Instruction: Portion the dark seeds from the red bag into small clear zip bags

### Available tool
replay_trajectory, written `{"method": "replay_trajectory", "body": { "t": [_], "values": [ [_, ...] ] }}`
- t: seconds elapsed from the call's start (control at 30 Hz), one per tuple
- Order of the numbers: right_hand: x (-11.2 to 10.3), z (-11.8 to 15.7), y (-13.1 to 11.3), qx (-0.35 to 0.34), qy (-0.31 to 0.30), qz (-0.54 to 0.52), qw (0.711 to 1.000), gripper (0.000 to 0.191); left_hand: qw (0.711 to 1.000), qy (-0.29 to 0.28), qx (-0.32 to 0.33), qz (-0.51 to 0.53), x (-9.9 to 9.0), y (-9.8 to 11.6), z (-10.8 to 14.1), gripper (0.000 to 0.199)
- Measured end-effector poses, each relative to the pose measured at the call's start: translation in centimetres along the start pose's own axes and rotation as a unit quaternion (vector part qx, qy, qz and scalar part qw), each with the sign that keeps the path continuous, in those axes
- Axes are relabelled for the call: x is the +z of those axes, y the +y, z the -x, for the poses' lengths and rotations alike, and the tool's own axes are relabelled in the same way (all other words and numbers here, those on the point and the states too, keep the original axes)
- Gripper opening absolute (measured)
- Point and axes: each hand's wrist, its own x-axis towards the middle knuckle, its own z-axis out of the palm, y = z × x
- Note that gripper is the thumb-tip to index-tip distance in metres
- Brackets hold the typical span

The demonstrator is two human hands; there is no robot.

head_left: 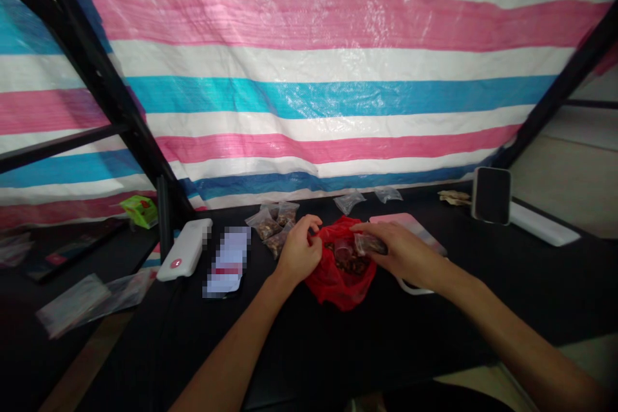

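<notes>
Your hands work over a crumpled red bag [340,286] at the middle of a black worktop [425,328]. The bag lies open, its thin plastic bunched in folds around a heap of small, dark brown, rough pieces [351,262], too small to identify. Your right hand [404,255] reaches in from the right, its fingers [367,230] closed in a pinch on a small clear pouch [371,244] with brown pieces inside, right above the heap. Your left hand [298,252] sits at the bag's near-left edge, its fingers [313,230] curled and apparently gripping the red plastic at the rim.

Just left of the bag, three filled clear pouches [264,225] lie clustered, and two empty ones [348,202] rest beyond it. A pink board [410,226] sits partly under your right hand. Farther left are a white case [185,249] and a pixelated object [226,262]; to the right stands a dark upright slab [491,195] beside a white bar [543,224]. A green packet [140,211] sits off to the left, and a striped tarp [309,77] in pink, white and blue hangs behind it all.
</notes>
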Motion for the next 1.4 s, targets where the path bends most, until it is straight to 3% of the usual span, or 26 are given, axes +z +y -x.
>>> {"method": "replay_trajectory", "body": {
  "t": [0.1, 0.27, 0.43, 0.53, 0.63, 0.83, 0.93, 1.0, 1.1, 1.2, 1.3, 1.4],
  "values": [
    [0.3, 0.0, 0.2, 0.007, 0.0, 0.05, 0.999, 0.058, 1.0, -0.003, 0.002, -0.004, 0.0, -0.1, 0.0, 0.043],
    [0.4, 0.1, -0.1, 0.014, 0.005, 0.099, 0.995, 0.054, 1.0, -0.007, 0.01, -0.009, 0.2, -0.4, 0.1, 0.045],
    [-0.2, 0.6, 0.2, 0.014, 0.03, 0.038, 0.999, 0.05, 1.0, -0.01, 0.017, -0.014, 0.1, -0.3, 0.1, 0.045],
    [-1.3, 0.8, 2.2, 0.025, 0.065, -0.025, 0.997, 0.046, 1.0, -0.004, 0.019, -0.022, 0.0, -0.3, 0.1, 0.045],
    [-2.4, 0.5, 5.0, 0.08, 0.08, 0.003, 0.994, 0.042, 0.999, -0.004, 0.013, -0.037, 0.0, -0.2, 0.1, 0.044],
    [-3.3, 0.8, 8.0, 0.079, 0.033, 0.048, 0.995, 0.058, 0.998, -0.004, -0.004, -0.057, -0.2, 0.0, 0.1, 0.041],
    [-3.5, 2.3, 8.5, 0.064, 0.113, 0.0, 0.991, 0.062, 0.998, -0.002, 0.002, -0.058, -0.3, 0.0, 0.1, 0.041],
    [-3.3, 3.6, 9.4, 0.082, 0.207, -0.018, 0.975, 0.057, 0.998, 0.002, 0.005, -0.06, -0.3, 0.0, 0.1, 0.04],
    [-2.4, 5.7, 11.9, 0.166, 0.333, -0.068, 0.926, 0.048, 0.997, 0.008, 0.005, -0.07, -0.4, 0.2, 0.1, 0.036],
    [-0.9, 7.4, 14.8, 0.271, 0.451, -0.231, 0.819, 0.044, 0.995, 0.013, -0.006, -0.094, -0.5, 0.5, 0.1, 0.03],
    [0.3, 8.3, 16.6, 0.323, 0.487, -0.277, 0.763, 0.038, 0.993, 0.02, -0.018, -0.113, -0.7, 0.7, 0.0, 0.027],
    [0.8, 8.6, 17.2, 0.339, 0.488, -0.269, 0.758, 0.037, 0.993, 0.031, -0.019, -0.115, -0.8, 0.6, 0.0, 0.026]
  ]
}}
